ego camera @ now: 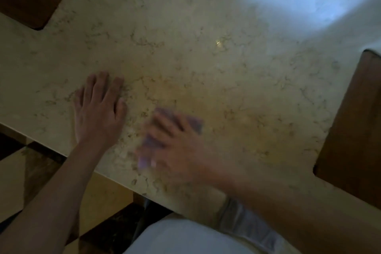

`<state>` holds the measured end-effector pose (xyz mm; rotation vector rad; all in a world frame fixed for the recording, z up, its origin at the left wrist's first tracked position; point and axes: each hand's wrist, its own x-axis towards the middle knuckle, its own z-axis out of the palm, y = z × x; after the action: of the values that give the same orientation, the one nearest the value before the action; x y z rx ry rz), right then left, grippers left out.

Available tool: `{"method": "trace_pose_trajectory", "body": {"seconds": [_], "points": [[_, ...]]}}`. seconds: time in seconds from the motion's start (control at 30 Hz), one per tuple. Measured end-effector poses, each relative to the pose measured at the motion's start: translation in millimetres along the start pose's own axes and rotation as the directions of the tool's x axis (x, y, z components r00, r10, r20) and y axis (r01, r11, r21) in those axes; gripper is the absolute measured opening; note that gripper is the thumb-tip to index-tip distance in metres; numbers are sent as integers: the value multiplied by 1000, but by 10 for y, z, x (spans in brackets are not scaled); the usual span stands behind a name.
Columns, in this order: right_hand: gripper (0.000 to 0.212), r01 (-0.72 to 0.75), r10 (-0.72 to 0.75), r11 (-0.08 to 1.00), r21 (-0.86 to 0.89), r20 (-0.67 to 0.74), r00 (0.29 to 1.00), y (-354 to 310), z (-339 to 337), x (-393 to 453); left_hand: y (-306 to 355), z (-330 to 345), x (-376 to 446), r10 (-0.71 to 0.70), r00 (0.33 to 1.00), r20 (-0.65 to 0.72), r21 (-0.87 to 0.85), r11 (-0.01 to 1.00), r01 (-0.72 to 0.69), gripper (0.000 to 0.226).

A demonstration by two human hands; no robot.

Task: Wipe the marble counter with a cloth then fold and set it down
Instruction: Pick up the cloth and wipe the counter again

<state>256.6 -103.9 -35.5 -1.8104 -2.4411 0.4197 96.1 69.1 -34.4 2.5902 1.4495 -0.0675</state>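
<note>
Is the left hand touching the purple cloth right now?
Apart. The head view shows the left hand flat on the marble counter, with bare marble between it and the purple cloth under the right hand.

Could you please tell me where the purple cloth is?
Head view: the purple cloth lies under the right hand on the beige marble counter, near its front edge, right of the left hand.

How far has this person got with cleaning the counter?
Mid-wipe. Done: unclear, as the marble counter shows no clearly wiped patch. In hand: the blurred right hand presses the purple cloth on the stone, and the left hand rests flat beside it. Left: folding the cloth and setting it down.
</note>
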Motion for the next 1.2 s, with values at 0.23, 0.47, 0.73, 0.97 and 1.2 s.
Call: {"method": "trace_pose_trajectory", "body": {"seconds": [0.23, 0.47, 0.73, 0.97, 1.2], "points": [[54, -177, 170, 979, -97, -81, 982, 1508, -387, -16, 8, 37, -21, -7, 1000, -4, -32, 999, 7, 56], [54, -531, 525, 846, -52, -99, 845, 1871, -475, -83, 426, 58, -187, -140, 984, -108, -261, 959, 108, 46], [47, 299, -298, 954, -16, 38, 954, 593, -78, -816, 1378, 190, 146, 274, 962, -13, -156, 949, -272, 56], [55, -704, 702, 710, 16, -91, 706, 2577, -648, -968, 1431, 248, 187, 272, 962, 8, 17, 962, -272, 53], [43, 19, -19, 998, -56, -6, 1000, 923, -78, -1524, 1441, 242, 185, 268, 963, -21, -27, 963, -269, 55]]}}
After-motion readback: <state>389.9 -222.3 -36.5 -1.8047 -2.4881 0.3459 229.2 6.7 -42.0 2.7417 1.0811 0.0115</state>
